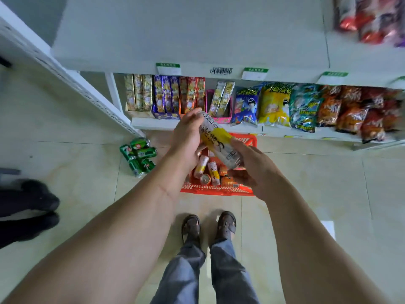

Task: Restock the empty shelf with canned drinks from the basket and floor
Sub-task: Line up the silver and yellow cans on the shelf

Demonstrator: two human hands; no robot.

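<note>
Yellow and white, a tall slim can (219,141) is held above the basket between both hands, tilted, with its top toward 11 o'clock and its bottom toward 5 o'clock. The left hand (188,137) grips the upper part of the can, its fingers curled round the top end. The right hand (254,170) takes the lower end, with the fingers bent round the bottom of the can and the thumb below it. Directly under the hands stands a red plastic basket (219,189) on the floor, and inside it lie more cans (209,171), some yellow and white like the held one and some orange, all on their sides or leaning. At 9 o'clock from the basket, a small heap of green cans (139,155) lies on the pale tiled floor (76,167), close to the foot of the white shelf post. At 12 o'clock the wide top shelf (192,34) is bare and white, with price labels on its front edge. Below it a lower shelf (151,123) carries boxes and bags of snacks (271,105) in a row. At 6 o'clock the person's two feet in brown sandals (209,227) are seen, and at 8 o'clock a dark shape lies at the edge of the view.
</note>
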